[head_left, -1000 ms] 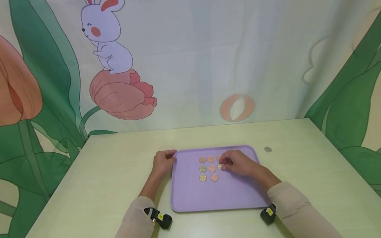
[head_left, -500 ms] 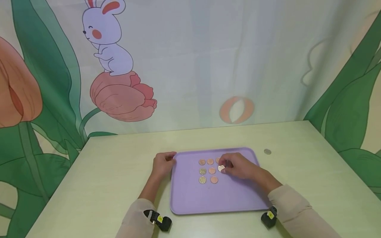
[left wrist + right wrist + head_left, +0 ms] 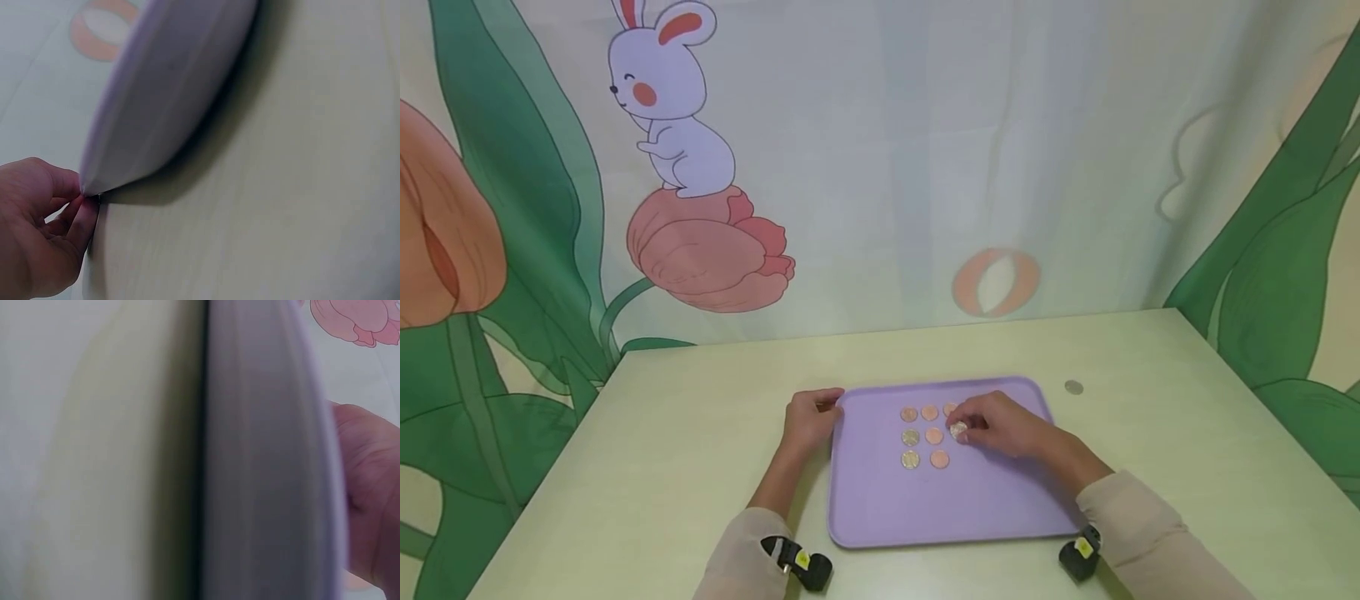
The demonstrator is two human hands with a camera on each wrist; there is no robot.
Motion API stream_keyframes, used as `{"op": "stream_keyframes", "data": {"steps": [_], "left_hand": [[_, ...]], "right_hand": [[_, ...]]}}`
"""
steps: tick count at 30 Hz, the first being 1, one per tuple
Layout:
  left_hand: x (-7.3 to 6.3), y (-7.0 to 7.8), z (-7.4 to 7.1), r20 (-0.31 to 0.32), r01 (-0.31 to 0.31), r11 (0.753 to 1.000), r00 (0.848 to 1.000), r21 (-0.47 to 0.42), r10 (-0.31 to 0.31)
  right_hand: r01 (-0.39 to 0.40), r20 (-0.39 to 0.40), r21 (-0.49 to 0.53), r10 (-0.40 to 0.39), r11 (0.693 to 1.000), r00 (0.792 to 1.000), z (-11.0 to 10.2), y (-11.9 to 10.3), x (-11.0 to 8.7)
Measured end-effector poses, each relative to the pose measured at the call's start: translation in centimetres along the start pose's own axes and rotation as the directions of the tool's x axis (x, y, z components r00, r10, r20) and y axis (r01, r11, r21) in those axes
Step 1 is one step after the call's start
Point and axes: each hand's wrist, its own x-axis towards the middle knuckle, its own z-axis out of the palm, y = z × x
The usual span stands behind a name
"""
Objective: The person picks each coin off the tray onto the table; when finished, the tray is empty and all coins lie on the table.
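Note:
In the head view my right hand [image 3: 1003, 425] pinches a silvery coin [image 3: 958, 429] between thumb and fingers, over the right part of a purple tray [image 3: 887, 517]. My left hand [image 3: 808, 421] grips the tray's far-left corner; the left wrist view shows its thumb and fingers on the rim [image 3: 94, 178]. Beside the pinched coin lie a copper coin [image 3: 934, 436] and a gold coin [image 3: 910, 437]. Two copper coins [image 3: 929, 412] form the row behind, with a third partly hidden by the right fingers. In front lie another gold coin [image 3: 910, 459] and copper coin [image 3: 939, 459].
A grey coin [image 3: 1073, 387] lies on the pale table [image 3: 662, 467], beyond the tray's far-right corner. A curtain [image 3: 865, 167] printed with a rabbit and tulips hangs behind the table. Black cameras [image 3: 1080, 554] sit at both sleeves. The tray wall [image 3: 269, 456] fills much of the right wrist view.
The coin in my right fingers has tipped up, its face now brighter. My left hand stays on the tray corner. The whole head view has shifted slightly downward.

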Motion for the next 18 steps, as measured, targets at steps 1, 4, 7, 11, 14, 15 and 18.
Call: {"op": "stream_keyframes", "data": {"steps": [1,4,7,11,14,15,18], "left_hand": [[-0.03,-0.03,0.02,0.000,-0.001,1.000,1.000,-0.001,0.001],[-0.04,-0.07,0.04,-0.004,-0.003,1.000,1.000,-0.007,0.003],[-0.01,-0.12,0.03,-0.007,-0.005,1.000,1.000,-0.012,0.005],[-0.04,-0.15,0.08,-0.011,0.001,1.000,1.000,-0.014,-0.001],[-0.07,-0.18,0.12,-0.014,0.002,1.000,1.000,-0.012,-0.002],[-0.07,-0.20,0.13,-0.015,-0.002,1.000,1.000,-0.011,0.002],[-0.08,-0.20,0.13,-0.015,-0.006,1.000,1.000,-0.012,0.006]], "right_hand": [[-0.006,0.006,0.003,0.006,1.000,1.000,-0.01,0.03,-0.03],[-0.003,0.014,0.008,0.003,1.000,1.000,-0.06,0.04,-0.07],[-0.011,0.019,0.013,0.011,1.000,1.000,-0.06,0.05,-0.12],[-0.020,0.022,0.016,0.020,1.000,1.000,-0.03,0.07,-0.27],[-0.018,0.014,0.008,0.018,1.000,1.000,-0.04,-0.01,-0.32],[-0.019,0.010,0.005,0.019,1.000,1.000,-0.04,-0.04,-0.32],[-0.036,-0.009,0.014,0.036,0.999,0.999,-0.04,-0.08,-0.34]]}}
